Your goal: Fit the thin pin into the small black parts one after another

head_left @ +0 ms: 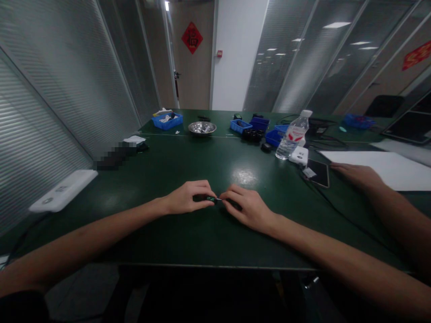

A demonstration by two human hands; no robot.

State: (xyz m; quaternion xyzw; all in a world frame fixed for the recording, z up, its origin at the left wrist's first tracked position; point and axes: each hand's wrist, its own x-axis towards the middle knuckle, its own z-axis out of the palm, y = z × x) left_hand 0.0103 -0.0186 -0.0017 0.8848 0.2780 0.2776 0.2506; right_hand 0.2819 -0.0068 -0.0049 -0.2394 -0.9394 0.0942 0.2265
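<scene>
My left hand (188, 196) pinches a small green and black piece (211, 198), which looks like a little circuit board, between thumb and fingertips. Facing it, my right hand (247, 206) has thumb and forefinger closed at the end of a thin, light metal-looking bit (219, 199). This bit meets the dark end of the green piece, and whether the two are joined I cannot tell. Both hands are just over the dark green table (188, 242), close to its front edge.
Another person's hand (362, 177) rests at the right, beside a phone (318, 172) and white paper (384, 166). A water bottle (292, 139) stands near a white power bank (299, 155). Farther back are a metal bowl (202, 128) and blue trays (168, 121). A white box-shaped device (63, 190) lies left.
</scene>
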